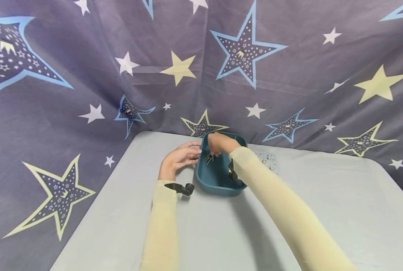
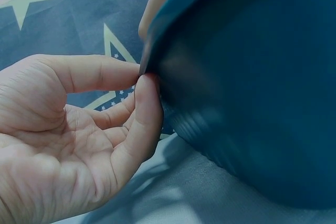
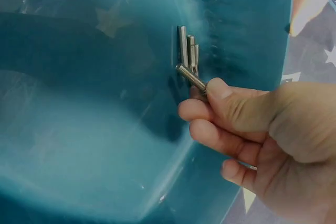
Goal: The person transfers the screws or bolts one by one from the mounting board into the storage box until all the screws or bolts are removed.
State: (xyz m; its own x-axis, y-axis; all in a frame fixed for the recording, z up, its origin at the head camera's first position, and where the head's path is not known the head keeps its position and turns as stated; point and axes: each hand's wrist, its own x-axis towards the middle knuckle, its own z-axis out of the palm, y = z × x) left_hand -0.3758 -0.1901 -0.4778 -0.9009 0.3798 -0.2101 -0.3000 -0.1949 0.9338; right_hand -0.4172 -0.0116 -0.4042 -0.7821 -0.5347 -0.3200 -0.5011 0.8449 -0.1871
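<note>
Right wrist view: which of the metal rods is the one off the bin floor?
The ridged rod, pinched slantwise in the right hand; the other rods lie side by side in the teal bin, unheld.

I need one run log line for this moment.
left grip: pinches teal tub at rim; right grip: pinches threaded metal rod inside tub; other metal rods: in tub

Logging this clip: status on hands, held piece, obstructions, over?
Left hand pinching teal bin at its rim. Right hand gripping threaded metal piece inside bin. Other metal pieces close by in bin; no blockage seen.
</note>
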